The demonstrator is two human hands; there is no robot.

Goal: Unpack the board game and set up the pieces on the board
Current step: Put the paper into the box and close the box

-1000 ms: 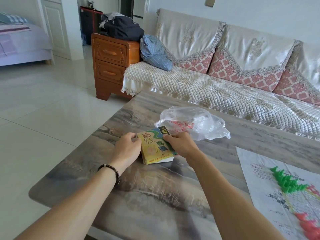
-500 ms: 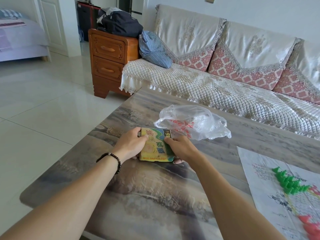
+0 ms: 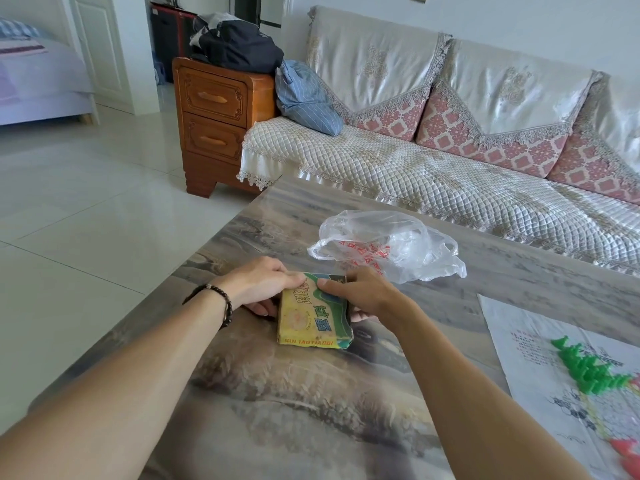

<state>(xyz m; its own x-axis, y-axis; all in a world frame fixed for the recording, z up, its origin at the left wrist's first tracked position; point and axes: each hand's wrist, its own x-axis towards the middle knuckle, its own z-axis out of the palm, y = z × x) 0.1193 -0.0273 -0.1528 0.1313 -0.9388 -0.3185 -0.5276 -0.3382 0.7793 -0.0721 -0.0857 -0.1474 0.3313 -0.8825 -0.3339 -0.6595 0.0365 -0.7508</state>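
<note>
Fingers of both hands are curled onto the game box (image 3: 314,315), and from my remote seat that is the first thing I read: the left hand (image 3: 264,285) grips the box's left edge, thumb tip on the top face near the far corner and fingertips tucked under the side, while the right hand (image 3: 364,293) pinches the far right corner, thumb on the lid and the other fingers wrapped down the right side. I cannot tell whether the lid has parted from the base (the near edge looks closed to me). A dark beaded bracelet (image 3: 221,299) sits on the left wrist.

The box is yellow and green with printed characters, and rests on the table (image 3: 311,427), a glossy top with a brown and grey landscape print, roughly at its middle and between my two forearms. Just beyond the right hand lies a crumpled clear plastic bag (image 3: 388,244) with red printing, near the box's far corner.

Well to the right, the paper game board (image 3: 526,348) lies flat on the table, partly cut off by the frame edge. A cluster of green pieces (image 3: 585,368) stands on it, and some red pieces (image 3: 627,452) show blurred at the lower right corner.

Behind the table runs a sofa (image 3: 415,174) with a quilted cover, a wooden drawer cabinet (image 3: 214,123) at its left end
</note>
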